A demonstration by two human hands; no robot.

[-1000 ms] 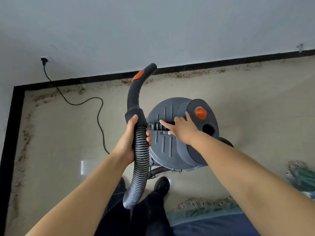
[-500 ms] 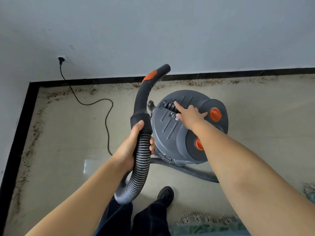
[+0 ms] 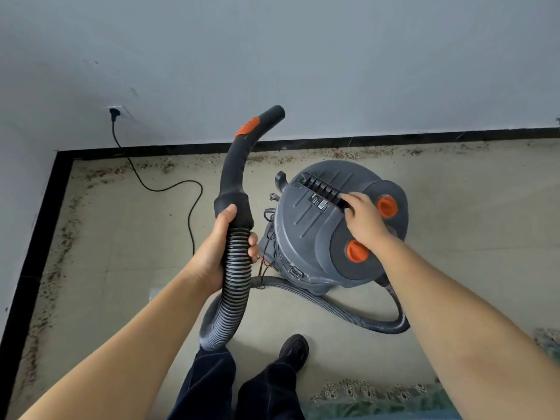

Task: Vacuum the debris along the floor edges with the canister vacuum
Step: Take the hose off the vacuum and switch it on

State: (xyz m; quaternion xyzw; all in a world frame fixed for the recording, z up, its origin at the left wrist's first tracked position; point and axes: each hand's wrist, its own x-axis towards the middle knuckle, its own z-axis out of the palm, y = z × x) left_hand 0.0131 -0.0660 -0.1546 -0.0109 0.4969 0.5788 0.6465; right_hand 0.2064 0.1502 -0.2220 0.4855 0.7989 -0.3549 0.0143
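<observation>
Down at the far left, a black skirting board [image 3: 39,234] runs along the floor [image 3: 121,253], and a band of brown debris [image 3: 60,247] lies on the floor just beside it, turning the corner and carrying on along the back wall [image 3: 303,56]. A black plug [image 3: 113,114] sits in a wall socket [image 3: 119,112], and its cord [image 3: 181,189] drops to the floor and loops toward the vacuum.

Next comes my left hand [image 3: 218,253]. Its fingers [image 3: 253,247] are curled tight round the ribbed hose [image 3: 235,283] just below the black cuff, thumb up along the cuff. Above my grip the curved black wand handle [image 3: 235,171] rises and bends to the right, its open end pointing up toward the back wall; an orange slider [image 3: 247,130] sits near that end. Below my hand the hose hangs down, loops by my legs and trails along the floor round the near side of the vacuum.

The grey canister vacuum [image 3: 318,237] stands on the floor near the back wall, between my two arms, lid facing up toward me. A small black label [image 3: 318,202] is on the lid, its writing too small to read. My right hand [image 3: 363,216] rests on the lid, fingers bent into the slotted carry-handle recess [image 3: 321,189]; how far they hook in I cannot tell. Two orange knobs [image 3: 387,206] flank that hand.

My dark shoe [image 3: 295,348] and a patterned rug edge [image 3: 378,392] lie nearest me.
</observation>
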